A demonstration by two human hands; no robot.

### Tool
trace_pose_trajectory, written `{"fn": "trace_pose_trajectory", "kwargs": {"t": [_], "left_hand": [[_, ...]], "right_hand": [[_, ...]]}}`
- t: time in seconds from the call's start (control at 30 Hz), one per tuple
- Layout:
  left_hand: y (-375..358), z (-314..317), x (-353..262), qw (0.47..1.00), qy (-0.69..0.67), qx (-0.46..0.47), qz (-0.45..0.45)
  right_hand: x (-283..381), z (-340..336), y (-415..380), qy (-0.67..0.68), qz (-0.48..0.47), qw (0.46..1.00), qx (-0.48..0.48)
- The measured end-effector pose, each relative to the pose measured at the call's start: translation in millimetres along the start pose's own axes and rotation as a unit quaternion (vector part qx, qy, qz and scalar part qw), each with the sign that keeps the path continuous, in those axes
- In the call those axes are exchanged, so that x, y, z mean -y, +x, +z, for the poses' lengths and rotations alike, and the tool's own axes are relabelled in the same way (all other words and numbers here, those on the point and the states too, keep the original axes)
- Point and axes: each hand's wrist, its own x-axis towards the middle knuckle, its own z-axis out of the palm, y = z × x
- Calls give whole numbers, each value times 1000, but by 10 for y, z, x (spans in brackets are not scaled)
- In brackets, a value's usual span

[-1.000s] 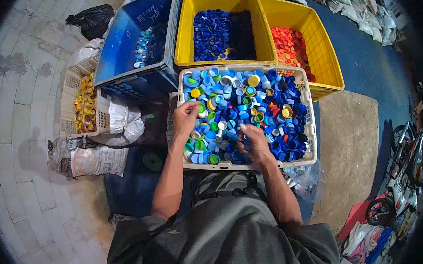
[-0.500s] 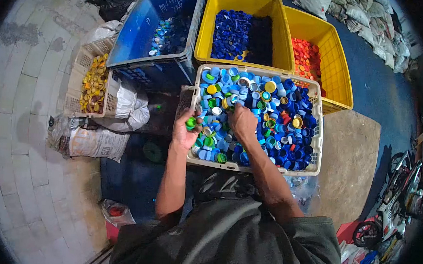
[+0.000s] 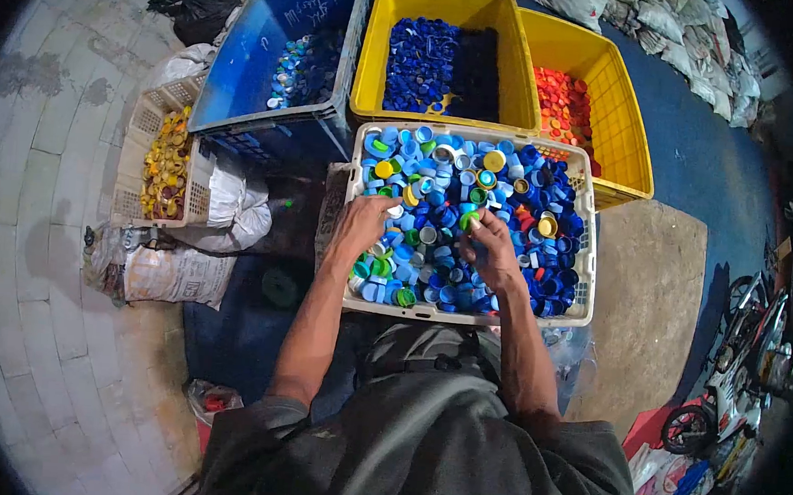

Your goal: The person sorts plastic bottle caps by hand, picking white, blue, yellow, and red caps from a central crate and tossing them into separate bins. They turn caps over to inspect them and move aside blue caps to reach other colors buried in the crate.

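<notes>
A white plastic crate (image 3: 465, 318) holds a heap of bottle caps (image 3: 434, 241), mostly light and dark blue, with some green, yellow, white and red ones. My left hand (image 3: 361, 227) is over the crate's left side, palm down, its fingertips at a yellow cap (image 3: 410, 196); whatever lies under the fingers is hidden. My right hand (image 3: 495, 247) is above the middle of the heap, with a green cap (image 3: 469, 219) pinched between thumb and fingers.
Behind the crate stand a blue bin (image 3: 234, 71), a yellow bin of dark blue caps (image 3: 370, 52) and another yellow bin of red caps (image 3: 621, 125). A basket of yellow caps (image 3: 200, 188) and sacks (image 3: 178, 275) are at left; a motorcycle (image 3: 727, 390) is at right.
My left hand has turned palm down and moved over the crate; the green caps it held no longer show. My right hand has shifted right and now pinches a green cap. The view has shifted slightly.
</notes>
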Motion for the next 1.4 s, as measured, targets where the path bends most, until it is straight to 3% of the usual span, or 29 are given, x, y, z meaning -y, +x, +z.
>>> {"fn": "trace_pose_trajectory", "kwargs": {"t": [0.07,0.1,0.23,0.33,0.37,0.47,0.53,0.57,0.67,0.8,0.9,1.03,1.1,1.13,1.3,1.4], "left_hand": [[39,9,-19,999,30,14,-20],[61,7,-34,999,43,20,-13],[110,1,24,997,64,39,0],[109,25,106,998,58,25,7],[110,39,154,998,52,14,10],[29,-67,49,980,-183,28,-76],[-44,-178,-108,906,-407,1,-116],[-82,-209,-150,850,-510,-13,-132],[-174,-215,-164,711,-696,-54,-88],[-286,-118,56,591,-802,-48,-76],[-340,-85,41,554,-826,-61,-87],[-373,10,-27,490,-856,-113,-122],[-375,68,-43,466,-866,-125,-131],[-362,100,-37,454,-871,-129,-135],[-293,149,-307,430,-876,-147,-159],[-246,248,-446,431,-862,-170,-206]], "right_hand": [[-7,8,-86,111,-29,993,28],[-29,0,-94,103,-33,994,25],[-102,24,-138,153,4,985,-78],[-185,-40,-76,49,12,997,-54],[-205,-37,-45,-56,7,996,-75],[-214,105,36,-379,-31,918,-112],[-139,241,62,-596,-87,793,-94],[-125,324,85,-660,-49,744,-96],[-238,387,172,-722,-64,685,-80],[-333,402,242,-736,-47,669,-89],[-371,352,244,-704,-98,695,-110],[-197,277,247,-515,-111,846,-79],[-102,320,224,-258,-9,962,-91],[-62,338,217,-119,41,988,-94],[-18,493,172,159,41,983,-80],[-140,657,228,299,32,940,-164]]}}
